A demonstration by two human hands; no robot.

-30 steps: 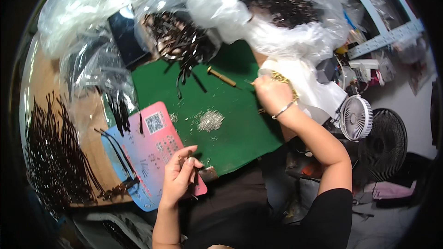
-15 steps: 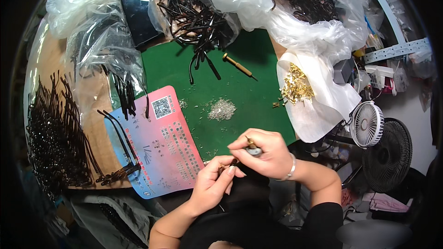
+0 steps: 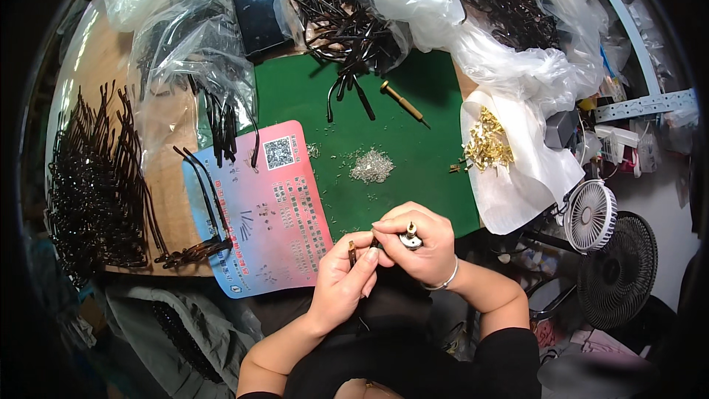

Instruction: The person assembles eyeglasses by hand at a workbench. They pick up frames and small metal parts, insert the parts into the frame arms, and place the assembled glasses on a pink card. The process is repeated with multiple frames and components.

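Note:
Both hands meet just past the near edge of the green mat [image 3: 425, 207]. My left hand [image 3: 341, 286] pinches a dark brown eyeglass temple [image 3: 352, 253], its end showing between thumb and fingers. My right hand [image 3: 425, 247] is closed around a small silver-and-brass hand tool [image 3: 410, 238], perhaps a screwdriver; its tip is hidden. The right fingertips touch a dark piece at the left thumb. On the mat beyond lies a heap of tiny silver screws [image 3: 371, 167]. A brass-handled screwdriver [image 3: 405, 104] rests farther back.
Gold-coloured small metal parts [image 3: 487, 142] sit on white paper [image 3: 484, 203] at right. A pink-and-blue printed sheet [image 3: 277, 251] overlaps the mat's left. Dark temples [image 3: 96, 199] are piled at far left, more [image 3: 343, 22] in plastic bags behind. A white fan [image 3: 589, 216] stands right.
The view has shifted, so the table appears farther right and slightly higher. My right hand has turned the tool and drawn its fingers in against the left hand's piece.

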